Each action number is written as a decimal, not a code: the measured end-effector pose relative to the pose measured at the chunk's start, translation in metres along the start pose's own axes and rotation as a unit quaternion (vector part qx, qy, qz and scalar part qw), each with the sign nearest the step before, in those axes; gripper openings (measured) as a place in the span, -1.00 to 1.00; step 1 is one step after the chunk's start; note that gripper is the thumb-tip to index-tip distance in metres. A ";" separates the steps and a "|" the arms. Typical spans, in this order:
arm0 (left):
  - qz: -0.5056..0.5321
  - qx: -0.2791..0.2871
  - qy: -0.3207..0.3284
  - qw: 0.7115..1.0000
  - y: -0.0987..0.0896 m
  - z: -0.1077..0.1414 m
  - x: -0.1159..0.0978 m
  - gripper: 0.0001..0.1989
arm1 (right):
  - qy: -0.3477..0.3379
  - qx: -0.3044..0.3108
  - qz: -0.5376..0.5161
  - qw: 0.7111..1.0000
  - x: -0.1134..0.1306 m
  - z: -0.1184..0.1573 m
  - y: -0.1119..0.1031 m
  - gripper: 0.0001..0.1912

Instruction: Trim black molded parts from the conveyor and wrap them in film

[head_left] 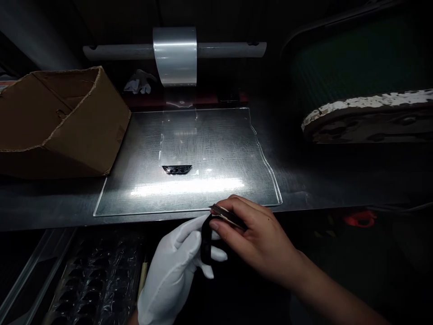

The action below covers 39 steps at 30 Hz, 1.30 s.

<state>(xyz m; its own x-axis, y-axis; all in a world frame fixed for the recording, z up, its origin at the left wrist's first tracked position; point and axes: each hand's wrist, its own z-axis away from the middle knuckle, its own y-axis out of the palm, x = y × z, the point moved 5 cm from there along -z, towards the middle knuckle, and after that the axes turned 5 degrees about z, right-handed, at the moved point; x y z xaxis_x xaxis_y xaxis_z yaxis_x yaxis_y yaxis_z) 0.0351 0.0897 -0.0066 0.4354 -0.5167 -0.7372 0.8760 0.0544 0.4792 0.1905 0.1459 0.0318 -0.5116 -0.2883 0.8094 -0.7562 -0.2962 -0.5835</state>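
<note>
My left hand point(179, 266), in a white glove, pinches a dark curved part point(205, 246) between thumb and fingers just below the table's front edge. My bare right hand point(257, 234) grips a slim dark-handled tool point(230, 217), perhaps a knife, whose pointed tip reaches past the upper end of the part. The thumb of the right hand rests by the part's top. Beyond the hands, a small black trapezoid-shaped piece point(177, 169) lies on a clear sheet point(216, 153) on the metal table. Whether the tool touches the part, I cannot tell.
An open cardboard box point(91, 126) stands at the left. Behind the sheet, a roll of clear film point(175, 56) hangs on a bar point(118, 52). A green machine point(368, 63) overhangs the right side. Below left sits a plastic tray point(111, 275) with several dark parts.
</note>
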 end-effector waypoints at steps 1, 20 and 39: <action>0.006 0.013 -0.012 1.000 0.000 0.000 0.001 -0.61 | -0.007 0.011 -0.005 1.000 0.000 0.000 0.000 -0.94; 0.030 0.097 -0.046 0.994 0.004 -0.004 0.002 -0.63 | -0.057 0.036 0.006 0.998 0.007 0.011 0.005 -0.76; -0.038 0.102 -0.054 0.993 0.008 -0.003 0.000 -0.65 | 0.139 0.162 -0.193 0.958 -0.023 0.014 0.024 -0.79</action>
<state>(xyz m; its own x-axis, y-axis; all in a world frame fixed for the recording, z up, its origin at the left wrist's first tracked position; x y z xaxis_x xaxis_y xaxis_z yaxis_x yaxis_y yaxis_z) 0.0425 0.0922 -0.0043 0.3352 -0.6014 -0.7252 0.8405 -0.1568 0.5186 0.1902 0.1326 -0.0012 -0.3432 0.1399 0.9288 -0.7675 -0.6118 -0.1914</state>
